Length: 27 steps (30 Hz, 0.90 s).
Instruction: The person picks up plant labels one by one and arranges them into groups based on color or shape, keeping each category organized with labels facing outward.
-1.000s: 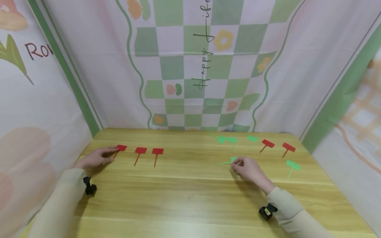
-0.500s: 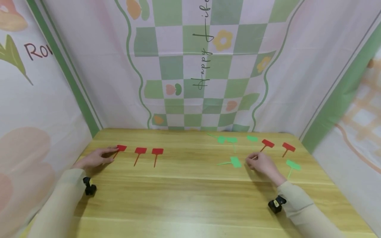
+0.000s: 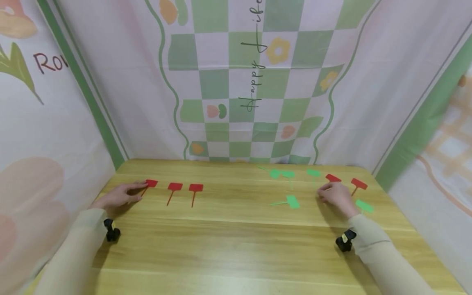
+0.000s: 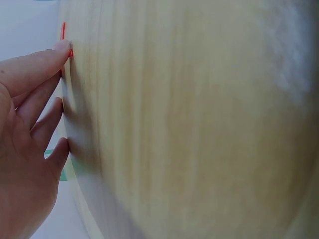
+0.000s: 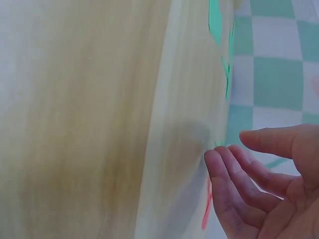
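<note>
"What's shifted over there?"

"The right hand (image 3: pixel 337 196); a second ago it covered part of the sideways green tag (image 3: pixel 293 201); now that one lies in full view, and the hand is further right, in front of the half-hidden red tag (image 3: pixel 333 178); the left hand (image 3: pixel 119 194) has stayed at the leftmost red tag (image 3: pixel 152 183)."

"Is the right one holding anything?"

"From above it could pass for a pinch; from the right wrist, though, the thumb stands clear of the loosely bent fingers with nothing between them; a bit of red shows just beside those fingers; whether they touch it, I can't tell."

"And the left?"

"Relaxed, fingers stretched out, tips on the tag; only from the left wrist do you see thin red showing on both sides of one fingertip; there's no clear grip on it."

"What do they look like?"

"Flat, with a rectangular head and a thin stem; the leftmost lies at the far left of the wooden table (image 3: pixel 221 237), its stem partly behind the hand; the half-hidden one is near the back right, only its head showing past the knuckles; the far-right red tag (image 3: pixel 359 183) lies just beside it."
</note>
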Motion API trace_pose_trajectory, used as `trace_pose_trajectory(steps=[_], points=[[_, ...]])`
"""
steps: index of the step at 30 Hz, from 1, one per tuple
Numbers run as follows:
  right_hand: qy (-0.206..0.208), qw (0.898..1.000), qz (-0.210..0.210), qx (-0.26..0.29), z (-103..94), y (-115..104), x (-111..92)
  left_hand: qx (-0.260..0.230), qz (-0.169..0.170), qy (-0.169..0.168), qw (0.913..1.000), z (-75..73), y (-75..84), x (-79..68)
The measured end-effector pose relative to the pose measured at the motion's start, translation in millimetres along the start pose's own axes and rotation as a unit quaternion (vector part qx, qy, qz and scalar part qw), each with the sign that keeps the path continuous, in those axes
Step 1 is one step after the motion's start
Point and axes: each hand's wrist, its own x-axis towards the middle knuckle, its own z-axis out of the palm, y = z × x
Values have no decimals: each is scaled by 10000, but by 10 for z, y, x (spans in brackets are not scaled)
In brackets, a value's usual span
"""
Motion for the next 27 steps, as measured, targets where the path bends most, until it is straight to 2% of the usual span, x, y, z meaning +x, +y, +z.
trace_pose_trajectory(steps=[5,10,19,27], points=[[70,9997,166,-184,-46,124,93,-87,-105,-100,9999,-9,-4,-6],[217,9995,87,-225,-91,210,178,-129,-74,-90,9998,-11,-17,4],[428,9982,263,-313,-139,219,252,-68,-48,-39,10000,-11,-49,19],[548,9917,1076,-433,-151,214,346,-10,-40,-26,10000,-9,-54,18]])
